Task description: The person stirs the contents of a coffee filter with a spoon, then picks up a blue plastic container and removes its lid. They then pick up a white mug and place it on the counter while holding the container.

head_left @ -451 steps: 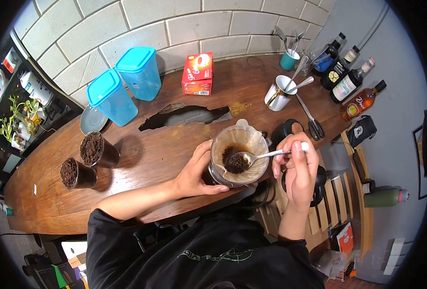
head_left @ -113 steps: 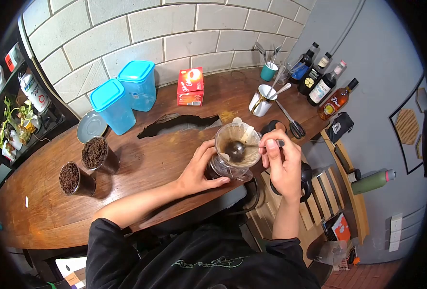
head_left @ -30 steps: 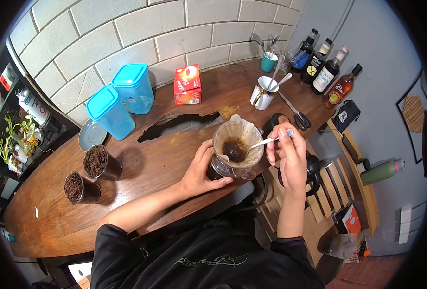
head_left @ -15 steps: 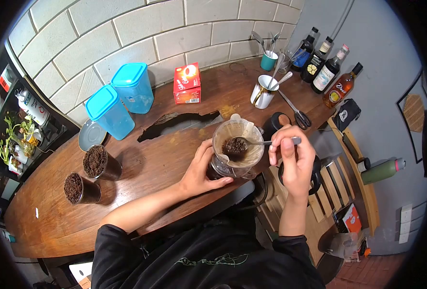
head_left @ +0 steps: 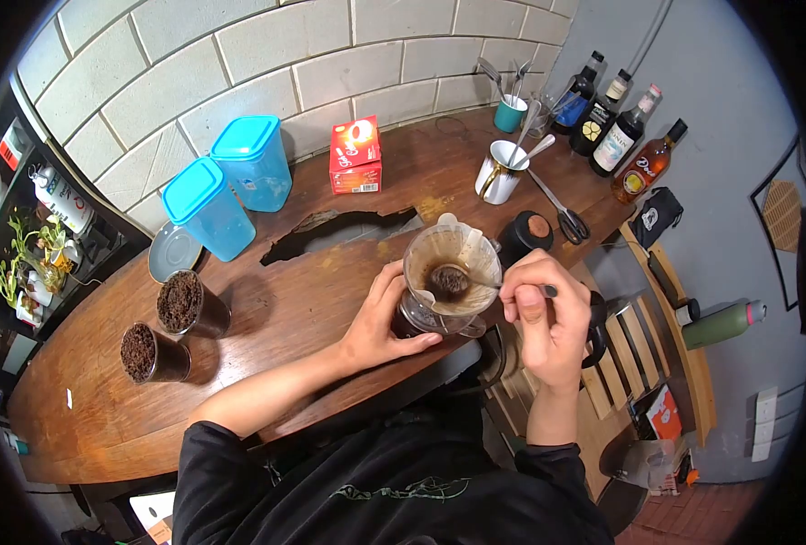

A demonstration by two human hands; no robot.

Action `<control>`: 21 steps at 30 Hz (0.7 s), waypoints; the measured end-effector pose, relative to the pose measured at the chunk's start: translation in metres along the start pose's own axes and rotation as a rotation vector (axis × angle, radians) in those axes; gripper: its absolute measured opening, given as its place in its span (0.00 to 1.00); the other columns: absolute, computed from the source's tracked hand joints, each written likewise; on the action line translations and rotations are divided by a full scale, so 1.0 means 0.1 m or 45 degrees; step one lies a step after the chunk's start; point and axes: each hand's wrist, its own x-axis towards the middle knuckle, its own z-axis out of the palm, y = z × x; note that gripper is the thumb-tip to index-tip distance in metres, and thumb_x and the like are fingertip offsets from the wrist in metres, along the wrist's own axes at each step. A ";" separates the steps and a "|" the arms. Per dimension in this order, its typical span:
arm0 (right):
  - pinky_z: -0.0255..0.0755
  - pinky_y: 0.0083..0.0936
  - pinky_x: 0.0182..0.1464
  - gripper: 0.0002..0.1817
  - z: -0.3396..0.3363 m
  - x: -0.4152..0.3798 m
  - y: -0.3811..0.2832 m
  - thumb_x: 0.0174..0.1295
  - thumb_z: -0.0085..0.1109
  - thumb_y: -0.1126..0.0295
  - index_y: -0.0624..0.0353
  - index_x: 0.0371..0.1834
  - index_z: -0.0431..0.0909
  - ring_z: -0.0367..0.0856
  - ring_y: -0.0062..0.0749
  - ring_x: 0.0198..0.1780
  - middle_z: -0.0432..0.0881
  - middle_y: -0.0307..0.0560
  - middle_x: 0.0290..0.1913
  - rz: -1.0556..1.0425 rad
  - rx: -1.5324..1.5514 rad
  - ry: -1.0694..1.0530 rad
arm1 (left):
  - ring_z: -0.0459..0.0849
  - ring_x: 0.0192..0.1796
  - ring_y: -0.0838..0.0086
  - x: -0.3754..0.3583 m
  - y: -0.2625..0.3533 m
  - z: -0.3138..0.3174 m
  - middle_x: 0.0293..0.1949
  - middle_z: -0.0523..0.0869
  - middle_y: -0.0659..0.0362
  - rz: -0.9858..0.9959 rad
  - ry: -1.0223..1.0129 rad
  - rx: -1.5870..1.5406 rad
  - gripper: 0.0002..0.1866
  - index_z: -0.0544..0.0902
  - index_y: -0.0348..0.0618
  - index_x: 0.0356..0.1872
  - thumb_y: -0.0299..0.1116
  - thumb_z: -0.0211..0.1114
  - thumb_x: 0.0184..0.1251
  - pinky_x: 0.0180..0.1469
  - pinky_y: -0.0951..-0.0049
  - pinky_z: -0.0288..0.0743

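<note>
In the head view a glass carafe stands near the table's front edge, with a cone dripper on top. Lining the dripper is a brown-stained paper filter holding dark, wet-looking coffee grounds. My left hand curls around the carafe's left side, thumb along the front. With the fingers of my right hand I pinch a spoon; its bowl is down in the filter at the grounds. Two glasses, a farther one and a nearer one, stand to the left, full of dark grounds.
Behind are blue-lidded containers, a grey saucer and a red box. A jagged hole breaks the wooden tabletop. Right of it stand a white mug with utensils, scissors and several bottles.
My right hand has tipped the spoon more steeply and lowered its bowl into the filter, where the bowl showed before. My left hand keeps its place on the carafe.
</note>
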 end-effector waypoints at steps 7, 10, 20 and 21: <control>0.70 0.26 0.34 0.08 0.02 0.03 0.00 0.70 0.54 0.73 0.66 0.34 0.75 0.76 0.34 0.28 0.78 0.48 0.29 0.062 -0.125 -0.061 | 0.69 0.66 0.50 0.01 0.02 -0.01 0.63 0.68 0.43 0.006 0.004 -0.010 0.41 0.71 0.32 0.60 0.43 0.81 0.48 0.68 0.56 0.64; 0.70 0.25 0.33 0.08 0.01 0.01 -0.01 0.70 0.54 0.73 0.66 0.34 0.75 0.76 0.34 0.28 0.77 0.47 0.29 0.007 -0.175 0.020 | 0.69 0.66 0.50 0.01 0.02 -0.01 0.63 0.68 0.43 0.006 -0.002 -0.009 0.41 0.71 0.32 0.60 0.43 0.81 0.48 0.68 0.56 0.65; 0.69 0.21 0.30 0.09 0.05 -0.04 0.05 0.72 0.52 0.72 0.66 0.34 0.75 0.74 0.23 0.27 0.78 0.43 0.29 0.218 -0.054 0.013 | 0.69 0.66 0.49 0.01 0.03 -0.01 0.63 0.67 0.43 0.004 -0.006 0.005 0.41 0.70 0.32 0.60 0.43 0.81 0.49 0.68 0.56 0.65; 0.69 0.21 0.30 0.09 0.04 -0.04 0.04 0.72 0.52 0.72 0.66 0.34 0.75 0.74 0.23 0.27 0.78 0.43 0.29 0.215 -0.057 0.014 | 0.69 0.66 0.49 0.00 0.03 -0.02 0.63 0.67 0.43 -0.002 -0.012 0.010 0.41 0.70 0.32 0.60 0.43 0.81 0.49 0.68 0.56 0.65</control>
